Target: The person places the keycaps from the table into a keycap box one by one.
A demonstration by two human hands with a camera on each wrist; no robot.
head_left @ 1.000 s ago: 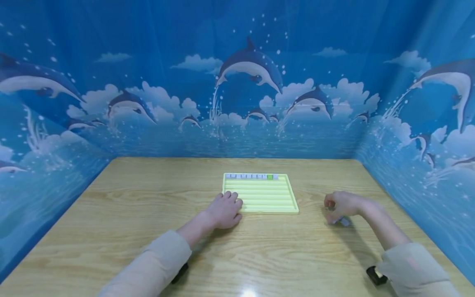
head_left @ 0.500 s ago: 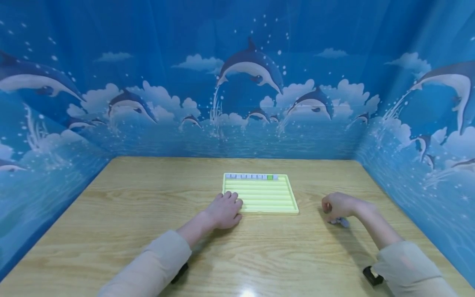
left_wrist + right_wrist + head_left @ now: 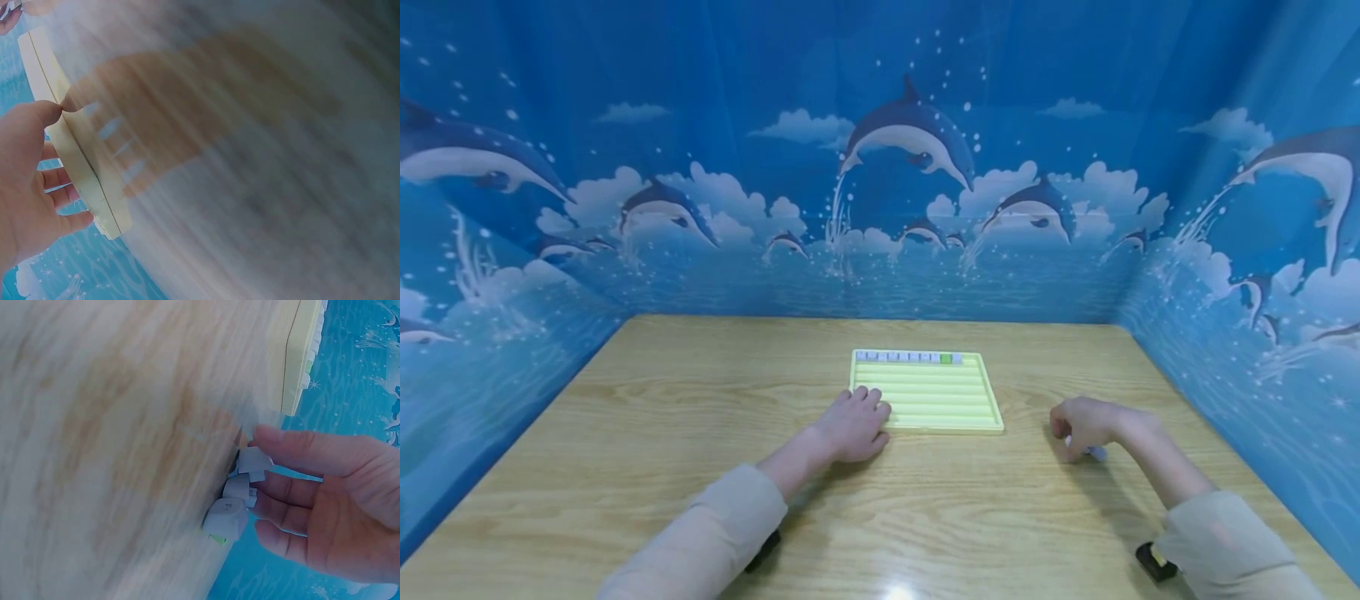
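Note:
A pale yellow-green ridged tray (image 3: 940,400) lies on the table, with a row of white keycaps (image 3: 898,357) along its back groove and one green keycap (image 3: 945,358) near the right end. My left hand (image 3: 853,425) holds the tray's front left corner, thumb at its front wall and fingers over the corner. To the right of the tray, my right hand (image 3: 1086,423) is down at several loose pale keycaps (image 3: 226,515). In the right wrist view its thumb and forefinger pinch the nearest keycap (image 3: 253,461); a bit of green shows under the lowest one.
The wood-grain table (image 3: 700,375) is bounded at the back and both sides by a blue dolphin-print curtain (image 3: 760,275). Black wrist devices (image 3: 1155,562) sit under both sleeves.
My right hand has shifted slightly left and lower over the loose keycaps, and the gap between its thumb and forefinger has narrowed. The left hand and the tray have stayed put.

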